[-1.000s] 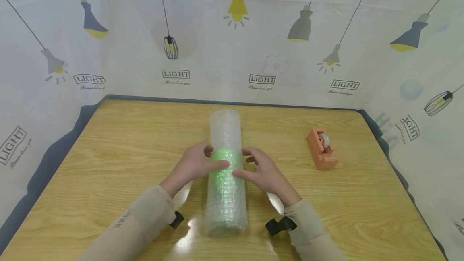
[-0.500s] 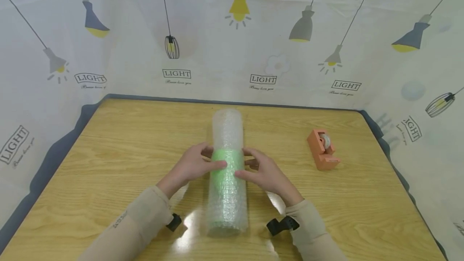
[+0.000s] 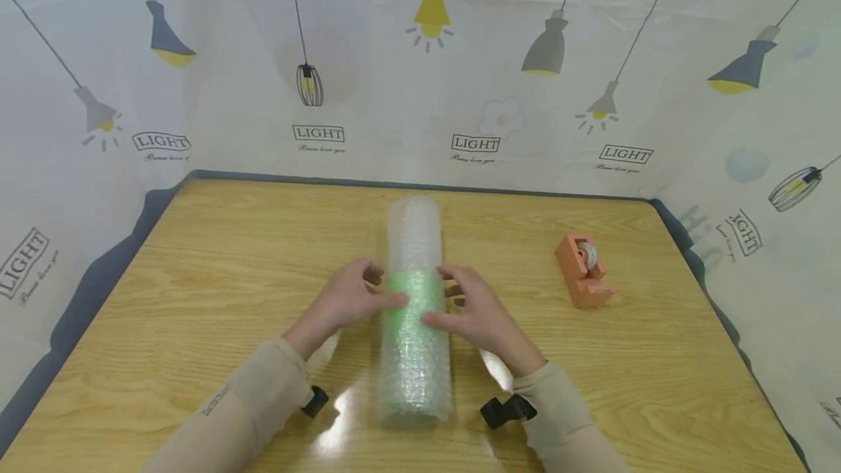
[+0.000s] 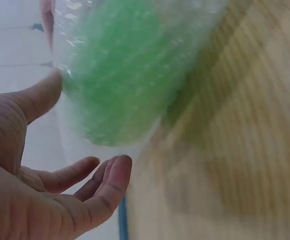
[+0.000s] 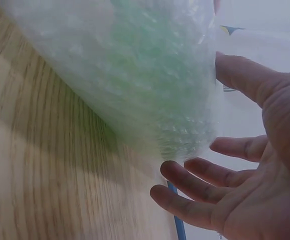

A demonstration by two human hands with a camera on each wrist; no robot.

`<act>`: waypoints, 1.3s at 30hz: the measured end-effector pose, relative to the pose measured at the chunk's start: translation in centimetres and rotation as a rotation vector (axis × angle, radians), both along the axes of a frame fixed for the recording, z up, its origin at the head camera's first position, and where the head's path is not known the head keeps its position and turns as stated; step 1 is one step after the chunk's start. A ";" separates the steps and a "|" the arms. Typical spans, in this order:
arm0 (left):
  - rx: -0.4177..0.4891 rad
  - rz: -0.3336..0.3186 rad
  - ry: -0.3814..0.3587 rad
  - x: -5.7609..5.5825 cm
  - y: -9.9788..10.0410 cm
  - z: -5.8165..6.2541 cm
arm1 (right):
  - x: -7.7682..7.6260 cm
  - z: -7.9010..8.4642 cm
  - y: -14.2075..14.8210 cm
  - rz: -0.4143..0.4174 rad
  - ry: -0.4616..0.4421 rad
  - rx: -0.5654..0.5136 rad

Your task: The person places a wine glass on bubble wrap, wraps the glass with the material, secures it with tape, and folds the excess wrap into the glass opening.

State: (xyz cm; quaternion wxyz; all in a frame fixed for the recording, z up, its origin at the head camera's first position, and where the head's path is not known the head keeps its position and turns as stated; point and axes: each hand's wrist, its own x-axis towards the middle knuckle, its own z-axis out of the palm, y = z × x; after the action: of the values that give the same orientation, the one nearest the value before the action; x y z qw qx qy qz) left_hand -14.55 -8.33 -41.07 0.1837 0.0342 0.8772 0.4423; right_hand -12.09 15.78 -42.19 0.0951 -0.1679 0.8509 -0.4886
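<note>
A green object wrapped in clear bubble wrap (image 3: 415, 356) lies as a long roll on the wooden table, pointing away from me. The green part (image 4: 125, 70) shows blurred through the wrap, so its kind cannot be told. My left hand (image 3: 348, 296) is at the roll's left side, its thumb touching the top of the wrap and its other fingers loosely bent. On the opposite side, my right hand (image 3: 476, 309) has its thumb against the wrap. In the right wrist view its fingers (image 5: 185, 205) spread loosely near the roll's lower side.
An orange tape dispenser (image 3: 583, 272) with a roll of tape stands on the right of the table (image 3: 197, 254). A white cloth backdrop (image 3: 381, 93) printed with lamps surrounds the table's back and sides.
The wrapped roll has shifted slightly to the right. My left thumb now reaches less far over its top; both hands otherwise stay nearly in place.
</note>
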 end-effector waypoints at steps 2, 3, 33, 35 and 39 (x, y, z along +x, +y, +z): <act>-0.053 0.010 0.029 0.2 0.1 0.7 | 0.1 0.0 -0.3 -0.012 0.008 0.010; -0.072 0.006 0.044 0.3 0.2 1.0 | 0.1 0.1 -0.5 -0.018 0.010 0.017; -0.191 0.056 0.056 0.2 2.0 2.5 | 0.4 -0.1 -2.0 -0.030 0.088 0.075; -0.189 0.064 0.039 0.2 1.8 2.4 | 0.2 -0.3 -1.4 -0.010 0.047 0.034; -0.187 0.074 0.015 0.0 1.4 2.2 | -0.3 -0.7 -0.4 0.036 -0.044 -0.028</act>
State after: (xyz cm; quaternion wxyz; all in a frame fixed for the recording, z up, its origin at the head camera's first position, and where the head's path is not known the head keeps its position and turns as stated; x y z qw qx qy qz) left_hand -14.54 -6.89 -38.85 0.1627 -0.0122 0.9167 0.3649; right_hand -12.36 15.34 -42.88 0.1202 -0.1736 0.8386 -0.5021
